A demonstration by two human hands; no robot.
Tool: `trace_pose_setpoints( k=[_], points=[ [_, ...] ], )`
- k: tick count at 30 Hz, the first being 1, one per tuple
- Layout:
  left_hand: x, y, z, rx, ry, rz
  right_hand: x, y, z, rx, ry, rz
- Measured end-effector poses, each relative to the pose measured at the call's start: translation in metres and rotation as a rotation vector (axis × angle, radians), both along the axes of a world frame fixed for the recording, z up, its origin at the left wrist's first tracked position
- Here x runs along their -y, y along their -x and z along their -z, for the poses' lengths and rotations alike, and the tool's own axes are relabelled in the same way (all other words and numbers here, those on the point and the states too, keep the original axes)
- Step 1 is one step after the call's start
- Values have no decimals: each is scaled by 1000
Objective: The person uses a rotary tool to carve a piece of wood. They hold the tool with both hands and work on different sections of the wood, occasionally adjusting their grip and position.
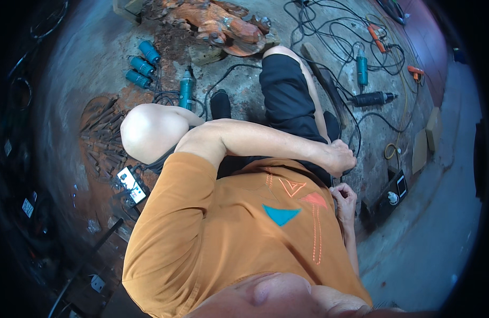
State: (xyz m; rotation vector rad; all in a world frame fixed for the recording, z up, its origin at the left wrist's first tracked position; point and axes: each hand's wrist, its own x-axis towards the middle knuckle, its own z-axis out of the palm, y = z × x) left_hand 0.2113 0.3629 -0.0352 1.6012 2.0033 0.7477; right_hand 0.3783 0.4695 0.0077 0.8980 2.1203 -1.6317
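My left arm reaches across my lap. My left hand (340, 158) is closed in a fist beside my right hip. Just below it, my right hand (346, 195) has its thumb and fingers pinched together at the side of my orange-brown shirt (239, 222). Something thin and dark seems to run between the two hands, too small to make out. Black shorts (288, 85) cover my bent legs. Beyond my knees lies a reddish carved piece of wood (223, 26).
A teal power tool (186, 91) and several teal cylindrical tools (141, 64) lie left. Many chisels (104, 130) are by my left knee, near a white power strip (130, 185). Right are another teal tool (362, 70), a black tool (372, 99), tangled cables (329, 40) and a dark socket box (388, 200).
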Motion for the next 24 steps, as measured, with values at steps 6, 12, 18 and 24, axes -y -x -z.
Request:
trace_pose_setpoints(
  k=[6,12,18,24],
  points=[
    [5,56,-3,103,173,-90,-14,-18,11,-94,62,16],
    [3,78,21,333,144,-90,-16,14,18,-84,-24,-95],
    [0,74,22,399,129,-60,17,58,25,-335,-424,-563],
    [6,74,24,345,92,23,30,59,50,-478,-457,-310]
  ],
)
